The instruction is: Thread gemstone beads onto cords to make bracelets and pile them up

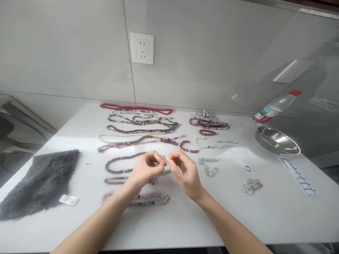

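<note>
- The left hand [146, 168] and right hand [184, 169] are curled, fingertips meeting at centre frame and pinching a tiny pale end [166, 161], too small to identify.
- Just left of the hands lies a loop of round dark grey stone beads [124, 157]; it would probably handle light, limp and slippery, best taken by its ends.
- Other bead strands [143, 129] spread across the upper middle of the white surface [185, 225]; a steel bowl [277, 140] sits at right.

Operator's body inspected: left hand [145, 170] and right hand [185, 173] bare, slim, long-fingered. Left forearm [95, 225] and right forearm [233, 225] likewise bare and smooth, narrowing toward the wrists and running past the lower frame edge.
</note>
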{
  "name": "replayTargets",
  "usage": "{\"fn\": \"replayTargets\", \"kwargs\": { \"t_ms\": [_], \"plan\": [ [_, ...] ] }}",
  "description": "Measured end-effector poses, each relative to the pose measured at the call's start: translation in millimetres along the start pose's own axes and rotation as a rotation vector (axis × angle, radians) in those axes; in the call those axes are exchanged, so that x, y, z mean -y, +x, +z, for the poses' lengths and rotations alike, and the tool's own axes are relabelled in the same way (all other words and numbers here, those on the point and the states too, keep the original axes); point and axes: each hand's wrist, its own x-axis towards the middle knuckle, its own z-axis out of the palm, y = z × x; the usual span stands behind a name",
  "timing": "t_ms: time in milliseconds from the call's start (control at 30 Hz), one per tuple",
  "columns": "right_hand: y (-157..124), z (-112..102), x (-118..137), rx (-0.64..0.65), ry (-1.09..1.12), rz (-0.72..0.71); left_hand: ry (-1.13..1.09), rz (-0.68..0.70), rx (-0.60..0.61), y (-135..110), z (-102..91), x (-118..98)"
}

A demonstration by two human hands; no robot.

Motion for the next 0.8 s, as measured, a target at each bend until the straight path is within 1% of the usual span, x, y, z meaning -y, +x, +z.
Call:
{"fn": "replayTargets", "kwargs": {
  "t_ms": [167,267,533,667,800],
  "plan": [
    [3.4,-3.6,2.8,0.057,0.270,0.175,-0.012,-0.011,-0.035,0.5,-0.1,-3.9],
    [5.8,-5.3,0.7,0.068,0.304,0.231,-0.032,-0.020,-0.036,-0.1,0.5,-7.2],
    [7.6,-5.2,1.4,0.054,0.252,0.159,-0.035,-0.008,-0.006,1.0,-1.3,-6.5],
    [6.6,-5.0,1.4,0.088,0.202,0.147,0.026,0.047,0.010,1.9,-2.8,-1.9],
    [5.2,-4.7,-0.2,0.081,0.111,0.124,0.102,0.105,0.033,2.3,-2.8,1.7]
  ]
}}
